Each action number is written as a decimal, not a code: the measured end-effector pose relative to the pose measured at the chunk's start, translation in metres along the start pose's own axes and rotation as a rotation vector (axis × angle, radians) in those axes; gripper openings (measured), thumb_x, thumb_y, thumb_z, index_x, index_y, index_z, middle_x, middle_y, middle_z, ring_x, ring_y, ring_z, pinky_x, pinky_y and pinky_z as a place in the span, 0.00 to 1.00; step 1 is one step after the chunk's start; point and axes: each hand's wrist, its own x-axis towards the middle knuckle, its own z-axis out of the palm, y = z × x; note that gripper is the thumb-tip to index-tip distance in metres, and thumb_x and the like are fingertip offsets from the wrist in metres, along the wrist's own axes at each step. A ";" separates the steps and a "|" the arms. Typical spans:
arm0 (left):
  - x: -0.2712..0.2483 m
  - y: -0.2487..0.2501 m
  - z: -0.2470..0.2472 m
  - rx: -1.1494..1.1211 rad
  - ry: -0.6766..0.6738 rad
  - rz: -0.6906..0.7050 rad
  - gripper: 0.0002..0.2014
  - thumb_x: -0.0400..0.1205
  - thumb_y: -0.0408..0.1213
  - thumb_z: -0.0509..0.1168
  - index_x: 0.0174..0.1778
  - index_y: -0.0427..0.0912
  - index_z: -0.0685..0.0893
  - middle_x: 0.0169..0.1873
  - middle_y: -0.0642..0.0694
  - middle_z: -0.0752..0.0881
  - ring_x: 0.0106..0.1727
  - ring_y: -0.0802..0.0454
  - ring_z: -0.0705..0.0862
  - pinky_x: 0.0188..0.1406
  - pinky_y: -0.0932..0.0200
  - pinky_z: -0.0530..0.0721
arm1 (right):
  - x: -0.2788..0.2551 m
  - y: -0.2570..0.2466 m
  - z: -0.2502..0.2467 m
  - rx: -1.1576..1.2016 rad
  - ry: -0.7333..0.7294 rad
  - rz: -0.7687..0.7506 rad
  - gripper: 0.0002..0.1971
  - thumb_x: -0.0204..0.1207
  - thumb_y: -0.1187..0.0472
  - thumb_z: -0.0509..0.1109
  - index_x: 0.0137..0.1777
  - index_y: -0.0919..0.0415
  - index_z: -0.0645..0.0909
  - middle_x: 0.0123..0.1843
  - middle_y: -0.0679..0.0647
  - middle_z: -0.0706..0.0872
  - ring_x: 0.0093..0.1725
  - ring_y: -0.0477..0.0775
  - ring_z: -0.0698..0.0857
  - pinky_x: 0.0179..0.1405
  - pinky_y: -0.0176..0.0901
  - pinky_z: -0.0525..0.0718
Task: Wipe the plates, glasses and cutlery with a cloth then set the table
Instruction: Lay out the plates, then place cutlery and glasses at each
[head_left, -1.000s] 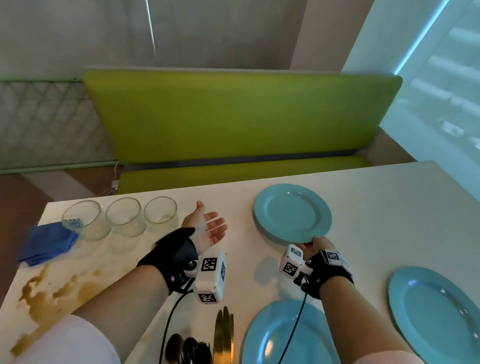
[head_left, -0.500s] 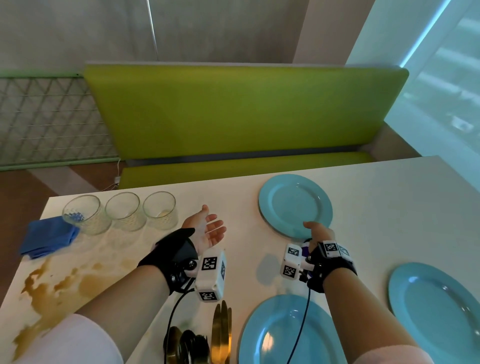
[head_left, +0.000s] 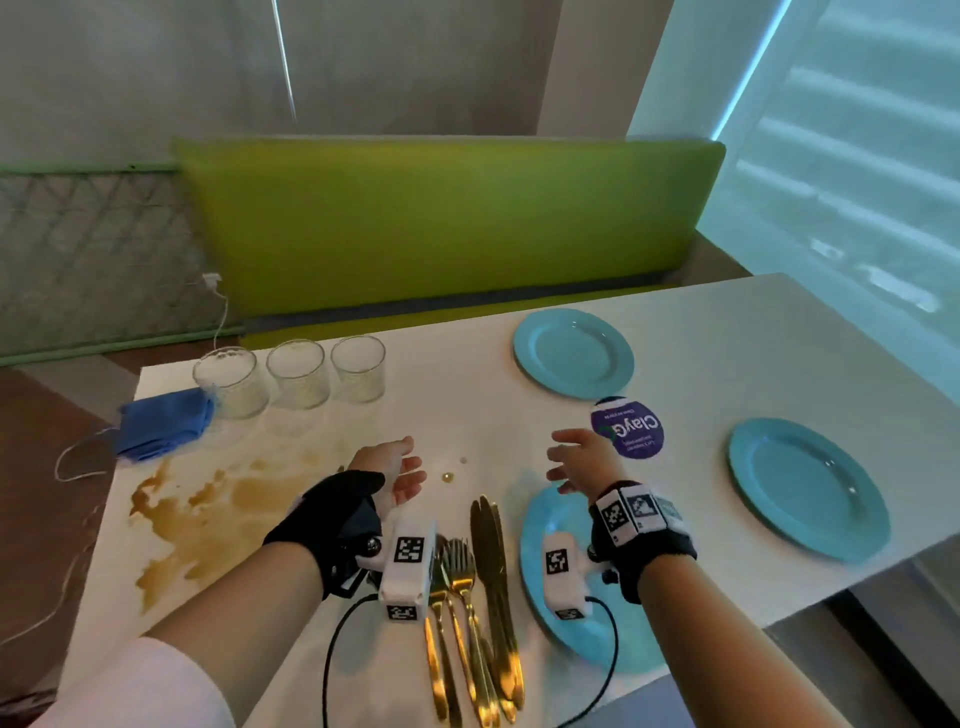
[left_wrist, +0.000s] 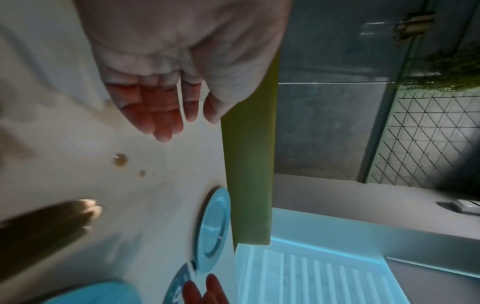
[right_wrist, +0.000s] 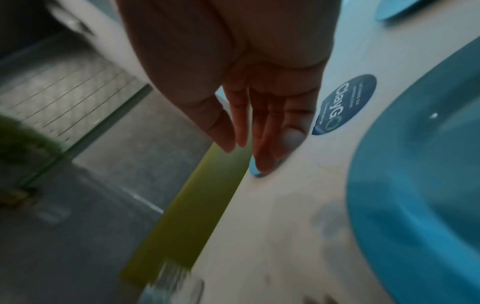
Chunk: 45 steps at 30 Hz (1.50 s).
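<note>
Three blue plates lie on the white table (head_left: 467, 415): a far plate (head_left: 574, 352), a right plate (head_left: 808, 488), and a near plate (head_left: 540, 519) partly under my right wrist. Gold cutlery (head_left: 483, 597) lies between my arms at the front. Three glasses (head_left: 298, 371) stand at the back left beside a folded blue cloth (head_left: 163, 423). My left hand (head_left: 397, 470) hovers open and empty over the table, fingers relaxed (left_wrist: 155, 111). My right hand (head_left: 576, 457) hangs open and empty above the near plate's far rim, fingers straight (right_wrist: 259, 127).
A brown spill (head_left: 208, 514) spreads over the table's left part, with small drops (head_left: 445, 475) between my hands. A round purple sticker (head_left: 628, 426) sits beyond my right hand. A green bench (head_left: 447, 218) runs behind the table. A white cable (head_left: 67, 452) hangs off the left edge.
My right hand let go of the far plate's rim and drew back toward me, opening. The left hand stayed open and shifted nearer. The view tilted down, showing more cutlery.
</note>
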 end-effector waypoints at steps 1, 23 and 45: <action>-0.007 -0.012 -0.013 0.011 -0.002 -0.006 0.10 0.84 0.37 0.61 0.37 0.39 0.76 0.34 0.43 0.80 0.32 0.49 0.78 0.30 0.59 0.76 | -0.020 0.011 0.011 -0.112 -0.019 0.010 0.18 0.75 0.69 0.64 0.66 0.65 0.76 0.39 0.58 0.84 0.32 0.55 0.82 0.25 0.42 0.79; -0.058 -0.110 -0.133 0.185 -0.010 -0.048 0.08 0.84 0.38 0.61 0.49 0.35 0.77 0.33 0.46 0.78 0.31 0.51 0.78 0.28 0.61 0.77 | -0.151 0.106 0.142 -0.742 0.185 0.110 0.29 0.68 0.52 0.73 0.65 0.65 0.72 0.63 0.61 0.73 0.64 0.61 0.76 0.64 0.52 0.80; -0.051 -0.128 -0.119 0.284 -0.039 -0.074 0.09 0.84 0.38 0.60 0.45 0.36 0.78 0.33 0.47 0.79 0.30 0.53 0.78 0.27 0.62 0.77 | -0.146 0.103 0.157 -0.604 0.094 0.155 0.12 0.67 0.61 0.69 0.49 0.66 0.84 0.38 0.56 0.82 0.39 0.56 0.82 0.37 0.39 0.81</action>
